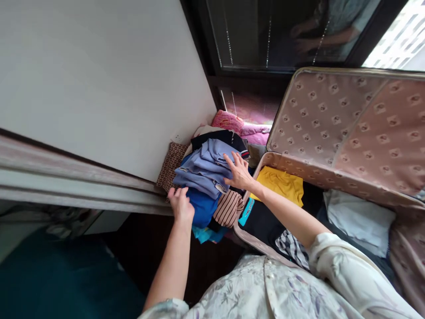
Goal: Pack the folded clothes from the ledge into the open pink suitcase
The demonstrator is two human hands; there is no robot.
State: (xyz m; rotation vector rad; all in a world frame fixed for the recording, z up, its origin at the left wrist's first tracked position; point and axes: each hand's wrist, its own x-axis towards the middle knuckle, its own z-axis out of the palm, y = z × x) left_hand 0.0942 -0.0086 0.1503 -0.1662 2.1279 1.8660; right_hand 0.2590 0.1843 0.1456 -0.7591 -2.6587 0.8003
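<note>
A folded periwinkle-blue garment [207,166] lies on top of a pile of clothes beside the wall. My right hand [239,172] is open over its right side, fingers spread; whether the fingertips touch the cloth I cannot tell. At the pile's near left edge is my left hand [182,206], its fingers bent but apart, beside a royal-blue cloth [202,208]. Nothing shows in either hand. Under and around the top garment are a black garment [217,138], a striped cloth [229,208] and a turquoise cloth [203,235].
To the right stands an open suitcase [255,246] with a patterned lining, holding a yellow garment [282,184], a grey-white garment [360,219] and dark clothes. Pink bedding [229,122] sits behind the pile. A white wall [99,79] rises at left, a dark-framed window [252,35] behind.
</note>
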